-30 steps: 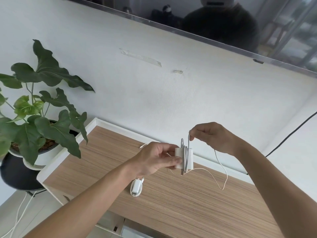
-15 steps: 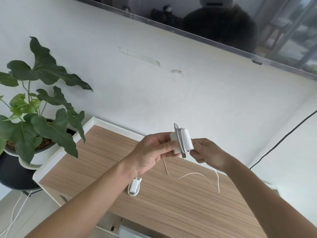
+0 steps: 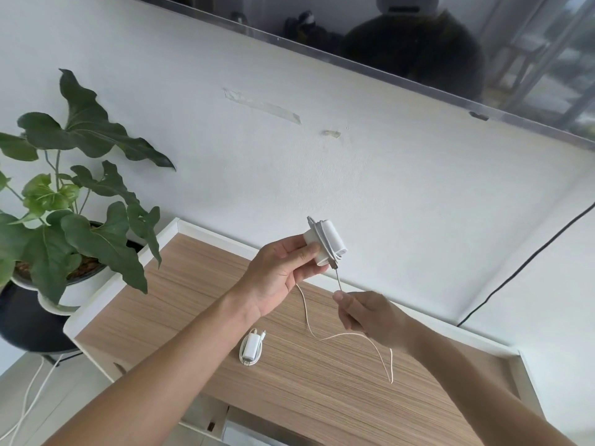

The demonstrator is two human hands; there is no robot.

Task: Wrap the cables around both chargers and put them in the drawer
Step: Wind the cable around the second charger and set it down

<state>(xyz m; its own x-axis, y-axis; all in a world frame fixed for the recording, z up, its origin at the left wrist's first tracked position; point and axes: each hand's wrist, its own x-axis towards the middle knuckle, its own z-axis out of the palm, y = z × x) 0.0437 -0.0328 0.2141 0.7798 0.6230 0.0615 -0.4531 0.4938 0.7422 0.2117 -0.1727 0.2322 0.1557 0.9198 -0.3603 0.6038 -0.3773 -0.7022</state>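
Observation:
My left hand (image 3: 280, 272) grips a white charger (image 3: 325, 241) held up above the wooden cabinet top (image 3: 338, 387), with several turns of white cable wound around its body. Below it, my right hand (image 3: 363, 312) pinches the cable (image 3: 338, 336) just under the charger. The loose remainder of the cable hangs in a loop over the wood. A second white charger (image 3: 251, 346) lies on the cabinet top near my left forearm, its cable wrapped around it. A drawer (image 3: 248, 434) stands partly open under the front edge, its inside mostly hidden.
A large potted plant (image 3: 74, 201) stands on a black stool at the left, leaves reaching over the cabinet's left edge. A white wall rises behind, with a black screen (image 3: 450, 43) mounted above. A black wire (image 3: 521, 265) runs down the wall at right.
My right hand has dropped from beside the charger to below it, pulling the cable down. The charger in my left hand has tilted and risen slightly.

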